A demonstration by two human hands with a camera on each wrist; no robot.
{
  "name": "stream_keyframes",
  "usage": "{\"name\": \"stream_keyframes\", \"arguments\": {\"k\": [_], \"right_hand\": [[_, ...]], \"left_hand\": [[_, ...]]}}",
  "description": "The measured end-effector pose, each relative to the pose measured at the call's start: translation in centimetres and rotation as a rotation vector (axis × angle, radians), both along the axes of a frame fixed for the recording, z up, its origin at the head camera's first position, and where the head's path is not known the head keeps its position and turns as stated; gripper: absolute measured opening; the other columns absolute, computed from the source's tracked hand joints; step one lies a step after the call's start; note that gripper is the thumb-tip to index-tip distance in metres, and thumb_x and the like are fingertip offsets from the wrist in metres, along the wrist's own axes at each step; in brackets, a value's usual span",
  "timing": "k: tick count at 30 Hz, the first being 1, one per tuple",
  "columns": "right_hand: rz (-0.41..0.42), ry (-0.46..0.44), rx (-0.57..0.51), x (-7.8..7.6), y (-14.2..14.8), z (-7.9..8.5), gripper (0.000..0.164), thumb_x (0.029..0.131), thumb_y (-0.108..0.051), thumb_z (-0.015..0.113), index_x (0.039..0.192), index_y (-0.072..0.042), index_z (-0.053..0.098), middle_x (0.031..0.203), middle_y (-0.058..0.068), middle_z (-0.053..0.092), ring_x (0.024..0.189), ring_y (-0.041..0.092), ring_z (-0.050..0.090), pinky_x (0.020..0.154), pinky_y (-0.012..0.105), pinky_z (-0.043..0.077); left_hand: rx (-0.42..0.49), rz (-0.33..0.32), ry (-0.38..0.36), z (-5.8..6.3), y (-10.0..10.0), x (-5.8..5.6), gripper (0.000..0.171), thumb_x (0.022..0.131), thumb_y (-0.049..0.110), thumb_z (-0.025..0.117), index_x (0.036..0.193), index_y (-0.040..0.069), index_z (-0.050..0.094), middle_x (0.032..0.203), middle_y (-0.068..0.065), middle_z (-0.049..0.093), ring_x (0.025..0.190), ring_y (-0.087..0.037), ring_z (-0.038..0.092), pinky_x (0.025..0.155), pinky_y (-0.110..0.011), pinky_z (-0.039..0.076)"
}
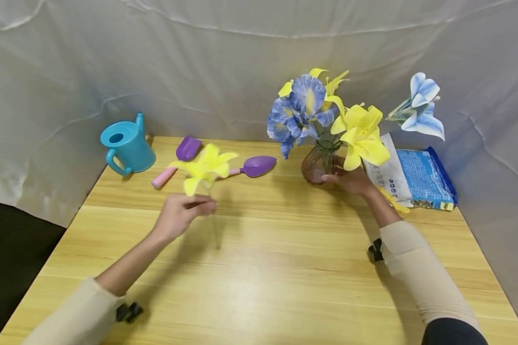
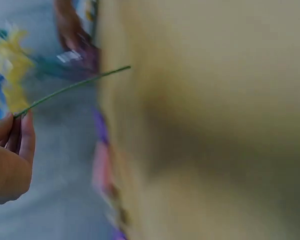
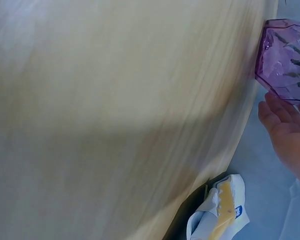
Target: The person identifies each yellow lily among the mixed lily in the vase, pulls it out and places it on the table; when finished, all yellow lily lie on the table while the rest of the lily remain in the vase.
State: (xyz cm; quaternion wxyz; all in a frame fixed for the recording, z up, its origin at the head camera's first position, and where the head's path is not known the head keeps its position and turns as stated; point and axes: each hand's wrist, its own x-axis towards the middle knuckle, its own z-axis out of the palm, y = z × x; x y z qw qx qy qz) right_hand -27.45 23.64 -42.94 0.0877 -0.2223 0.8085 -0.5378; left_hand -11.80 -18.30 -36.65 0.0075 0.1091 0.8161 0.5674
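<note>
A yellow artificial lily (image 1: 207, 165) stands upright in my left hand (image 1: 179, 213), which pinches its thin green stem (image 2: 65, 90) just under the bloom. The stem's lower end hangs over the table. At the back, my right hand (image 1: 351, 179) holds the side of a clear purple-pink faceted vase (image 3: 285, 65), thumb in front and fingers at its right. The vase contains blue irises (image 1: 302, 112) and yellow lilies (image 1: 364, 139). A blue-and-white flower (image 1: 425, 110) leans out to the right; its lower stem is hidden.
At the back left stands a blue watering can (image 1: 131, 148). A purple shovel (image 1: 188, 147) and a purple trowel (image 1: 259, 166), both pink-handled, lie on the wooden table (image 1: 259, 268). Blue-and-white bags (image 1: 427, 177) and a partly hidden yellow item (image 1: 393, 200) lie right of the vase.
</note>
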Motion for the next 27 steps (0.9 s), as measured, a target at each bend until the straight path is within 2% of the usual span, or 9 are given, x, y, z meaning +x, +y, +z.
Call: {"name": "stream_keyframes", "arguments": {"k": [3, 5, 7, 9, 14, 19, 23, 27], "right_hand": [[-0.002, 0.003, 0.005, 0.0, 0.0, 0.1, 0.068, 0.079, -0.004, 0.064, 0.137, -0.005, 0.028, 0.136, 0.021, 0.031, 0.123, 0.035, 0.03, 0.1, 0.047, 0.025], [0.005, -0.002, -0.003, 0.4, -0.2, 0.8, 0.065, 0.08, -0.002, 0.063, 0.135, -0.002, 0.029, 0.134, 0.022, 0.034, 0.123, 0.035, 0.031, 0.1, 0.047, 0.025], [0.007, -0.007, -0.012, 0.8, -0.6, 1.5, 0.064, 0.079, 0.0, 0.063, 0.134, 0.0, 0.031, 0.132, 0.021, 0.037, 0.122, 0.033, 0.033, 0.1, 0.046, 0.025], [0.004, -0.004, -0.02, 0.9, -0.7, 1.7, 0.063, 0.079, 0.001, 0.063, 0.134, 0.0, 0.032, 0.131, 0.022, 0.038, 0.121, 0.033, 0.034, 0.1, 0.046, 0.025], [-0.015, 0.0, -0.046, 0.5, -0.3, 0.9, 0.065, 0.076, 0.001, 0.066, 0.133, -0.003, 0.034, 0.132, 0.02, 0.039, 0.122, 0.031, 0.034, 0.1, 0.045, 0.026], [-0.013, 0.003, -0.035, -0.1, 0.0, 0.2, 0.067, 0.077, -0.001, 0.066, 0.135, -0.007, 0.033, 0.134, 0.017, 0.036, 0.124, 0.028, 0.032, 0.101, 0.043, 0.025], [-0.002, 0.005, -0.024, 0.3, -0.3, 0.8, 0.068, 0.077, -0.001, 0.066, 0.135, -0.003, 0.031, 0.135, 0.02, 0.033, 0.125, 0.032, 0.028, 0.101, 0.046, 0.024], [-0.004, -0.002, -0.032, 0.9, -0.6, 1.5, 0.066, 0.077, 0.002, 0.065, 0.133, 0.003, 0.031, 0.133, 0.024, 0.033, 0.124, 0.036, 0.028, 0.1, 0.049, 0.022]], "left_hand": [[0.01, 0.036, -0.146, -2.7, -3.7, 1.2, 0.026, 0.08, 0.017, 0.065, 0.095, -0.003, 0.066, 0.088, -0.012, 0.066, 0.077, -0.02, 0.064, 0.07, -0.031, 0.052], [0.013, 0.057, -0.228, -3.8, -5.7, 2.1, 0.03, 0.08, 0.018, 0.064, 0.098, -0.006, 0.064, 0.091, -0.016, 0.065, 0.079, -0.019, 0.064, 0.07, -0.031, 0.051], [0.03, 0.076, -0.309, -4.2, -7.3, 2.8, 0.033, 0.081, 0.015, 0.063, 0.102, -0.011, 0.06, 0.094, -0.021, 0.063, 0.08, -0.02, 0.064, 0.071, -0.033, 0.051], [0.009, 0.091, -0.358, -4.4, -8.7, 3.2, 0.034, 0.082, 0.014, 0.062, 0.103, -0.013, 0.058, 0.094, -0.024, 0.062, 0.079, -0.019, 0.064, 0.07, -0.033, 0.051], [-0.078, 0.114, -0.459, -4.7, -11.1, 3.8, 0.034, 0.084, 0.014, 0.059, 0.104, -0.014, 0.056, 0.089, -0.021, 0.063, 0.076, -0.019, 0.063, 0.067, -0.032, 0.052], [-0.159, 0.132, -0.452, -5.0, -12.1, 4.1, 0.029, 0.085, 0.009, 0.057, 0.102, -0.014, 0.058, 0.086, -0.019, 0.063, 0.073, -0.019, 0.063, 0.064, -0.029, 0.053], [-0.268, 0.171, -0.397, -5.2, -12.3, 4.3, 0.023, 0.084, 0.007, 0.059, 0.097, -0.012, 0.06, 0.083, -0.017, 0.064, 0.071, -0.02, 0.063, 0.061, -0.028, 0.053], [-0.352, 0.178, -0.354, -4.9, -12.2, 4.3, 0.023, 0.083, 0.012, 0.061, 0.094, -0.009, 0.062, 0.081, -0.016, 0.065, 0.068, -0.021, 0.063, 0.059, -0.029, 0.053]]}}
